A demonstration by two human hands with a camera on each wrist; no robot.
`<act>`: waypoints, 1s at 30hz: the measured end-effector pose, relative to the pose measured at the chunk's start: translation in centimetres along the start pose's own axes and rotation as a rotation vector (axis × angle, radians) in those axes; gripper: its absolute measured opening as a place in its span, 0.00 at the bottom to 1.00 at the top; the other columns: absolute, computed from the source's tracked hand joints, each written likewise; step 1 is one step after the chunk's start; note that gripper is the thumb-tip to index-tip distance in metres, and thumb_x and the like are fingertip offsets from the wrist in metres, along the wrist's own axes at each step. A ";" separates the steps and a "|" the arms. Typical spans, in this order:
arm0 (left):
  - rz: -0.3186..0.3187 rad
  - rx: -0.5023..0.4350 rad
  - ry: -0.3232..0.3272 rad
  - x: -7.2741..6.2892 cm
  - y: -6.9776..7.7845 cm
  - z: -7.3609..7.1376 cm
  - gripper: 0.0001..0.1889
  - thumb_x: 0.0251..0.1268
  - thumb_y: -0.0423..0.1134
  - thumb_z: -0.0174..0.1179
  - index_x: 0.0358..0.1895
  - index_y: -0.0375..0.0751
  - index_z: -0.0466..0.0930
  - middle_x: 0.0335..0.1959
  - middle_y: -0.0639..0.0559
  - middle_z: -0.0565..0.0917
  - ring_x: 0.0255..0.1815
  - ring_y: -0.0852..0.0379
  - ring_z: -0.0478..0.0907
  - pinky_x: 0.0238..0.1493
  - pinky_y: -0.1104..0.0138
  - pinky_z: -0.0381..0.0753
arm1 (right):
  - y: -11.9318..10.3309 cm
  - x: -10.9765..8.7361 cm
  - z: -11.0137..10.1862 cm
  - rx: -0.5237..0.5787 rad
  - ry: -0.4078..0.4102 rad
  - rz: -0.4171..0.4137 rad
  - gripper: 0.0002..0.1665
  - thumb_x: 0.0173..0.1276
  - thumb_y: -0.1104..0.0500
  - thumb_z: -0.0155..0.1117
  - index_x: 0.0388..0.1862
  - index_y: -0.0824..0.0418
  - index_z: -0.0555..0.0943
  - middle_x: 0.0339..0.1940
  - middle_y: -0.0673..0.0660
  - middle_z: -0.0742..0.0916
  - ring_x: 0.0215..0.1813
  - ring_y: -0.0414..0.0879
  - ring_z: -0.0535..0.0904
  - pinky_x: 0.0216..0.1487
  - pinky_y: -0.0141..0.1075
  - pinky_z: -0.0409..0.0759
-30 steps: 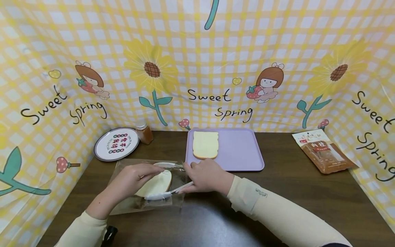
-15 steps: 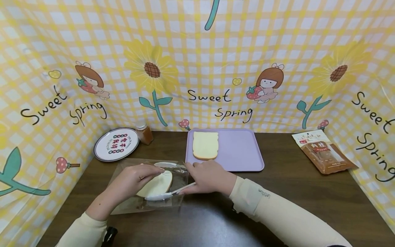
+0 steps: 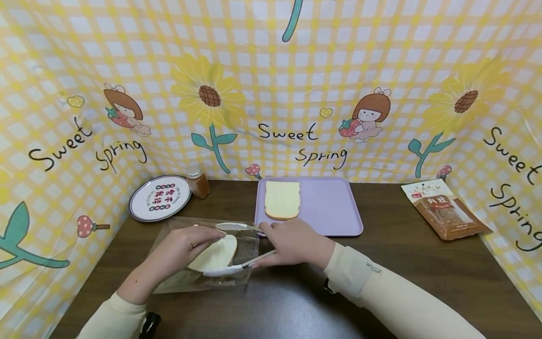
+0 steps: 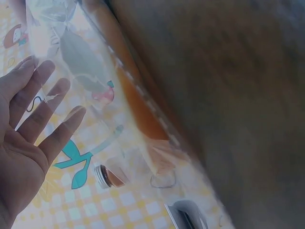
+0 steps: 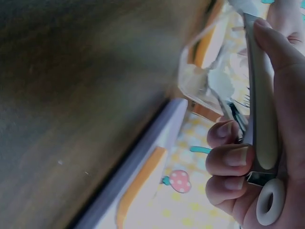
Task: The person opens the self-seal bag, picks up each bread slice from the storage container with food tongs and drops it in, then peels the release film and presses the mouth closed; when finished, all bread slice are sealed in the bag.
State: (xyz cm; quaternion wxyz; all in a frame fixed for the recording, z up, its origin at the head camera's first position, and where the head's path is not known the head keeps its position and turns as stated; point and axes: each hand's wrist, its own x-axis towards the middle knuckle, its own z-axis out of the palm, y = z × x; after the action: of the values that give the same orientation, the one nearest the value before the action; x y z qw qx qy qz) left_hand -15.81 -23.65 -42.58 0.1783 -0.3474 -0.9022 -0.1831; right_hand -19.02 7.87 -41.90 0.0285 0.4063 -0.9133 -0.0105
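Inside a clear plastic bag (image 3: 171,281) on the table lies a bread slice (image 3: 215,256), pale with a brown crust. My left hand (image 3: 186,242) reaches over the bag and partly covers the slice. Thumb and forefinger of this hand (image 4: 28,133) meet at the bag's film in the left wrist view, its other fingers spread. My right hand (image 3: 292,242) grips a pair of tongs (image 3: 224,271) with white tips and pale handles. These tips lie spread within the bag, on either side of the slice. A ring at the tongs' end (image 5: 262,109) shows in the right wrist view.
A lilac tray (image 3: 330,207) behind my right hand bears a second bread slice (image 3: 282,198). At the back left stand a lettered plate (image 3: 144,197) and a jar of brown powder (image 3: 201,186). A brown pouch (image 3: 449,214) lies far right. Patterned cloth (image 3: 271,84) walls the table.
My right hand has drawn the tongs a little to the right, their tips sliding along the slice. The left hand, the bag and the bread keep nearly the same place.
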 end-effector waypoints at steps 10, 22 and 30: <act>0.027 0.028 0.042 -0.1 -0.2 0.1 0.16 0.64 0.32 0.74 0.51 0.55 0.93 0.47 0.65 0.94 0.47 0.62 0.92 0.48 0.63 0.92 | 0.3 -2.0 -2.8 -0.022 -0.035 0.021 0.51 0.61 0.12 0.58 0.60 0.52 0.78 0.27 0.46 0.83 0.22 0.42 0.73 0.22 0.39 0.74; -0.003 0.045 0.046 -0.2 -0.4 -0.1 0.17 0.64 0.32 0.74 0.52 0.58 0.93 0.47 0.65 0.94 0.49 0.60 0.93 0.57 0.62 0.91 | 0.4 -5.6 -6.1 0.031 -0.133 0.180 0.49 0.59 0.13 0.62 0.54 0.52 0.78 0.30 0.48 0.86 0.26 0.48 0.80 0.28 0.43 0.79; -0.021 0.036 0.023 -0.1 -0.4 -0.1 0.16 0.67 0.33 0.73 0.53 0.56 0.93 0.47 0.62 0.94 0.48 0.58 0.93 0.47 0.59 0.93 | 0.3 -8.4 -7.5 0.001 -0.017 0.303 0.47 0.59 0.15 0.65 0.49 0.55 0.78 0.24 0.47 0.82 0.20 0.43 0.74 0.20 0.38 0.69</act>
State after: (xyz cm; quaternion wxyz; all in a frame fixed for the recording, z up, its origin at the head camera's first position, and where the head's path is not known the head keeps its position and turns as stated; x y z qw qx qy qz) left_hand -15.97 -24.04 -42.64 0.1930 -0.3327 -0.9068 -0.1726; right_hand -13.15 14.30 -34.72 0.0217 0.2636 -0.9643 -0.0090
